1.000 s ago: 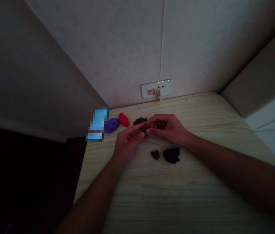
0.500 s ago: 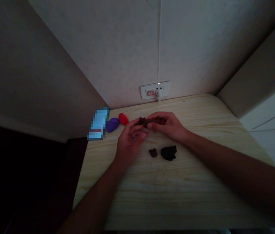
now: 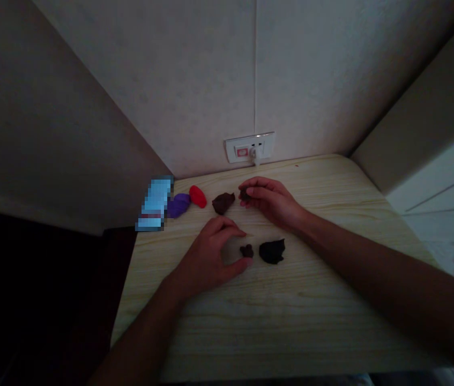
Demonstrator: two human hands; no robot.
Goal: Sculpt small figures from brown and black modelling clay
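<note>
My left hand (image 3: 214, 252) is open, its thumb and fingers spread on either side of a small dark brown clay piece (image 3: 246, 251) with little round bumps. That piece lies on the wooden tabletop (image 3: 275, 321). Just right of it rests a flat black clay lump (image 3: 272, 251) with a jagged edge. Farther back, my right hand (image 3: 267, 198) pinches a small dark brown clay lump (image 3: 245, 193) between thumb and fingers, partly covered by them. A larger brown clay lump (image 3: 223, 203) sits on the table to the left of my right fingertips.
Toward the back left lie a red clay lump (image 3: 198, 197) and a purple one (image 3: 179, 205), beside a blurred-out phone-like slab (image 3: 154, 203) at the table's left edge. A wall socket with a plug (image 3: 250, 148) is just above the back edge.
My hands have come apart. The left has moved toward me, opening around the small bumpy piece; the right has drawn back with a brown lump, leaving the larger brown lump in plain view.
</note>
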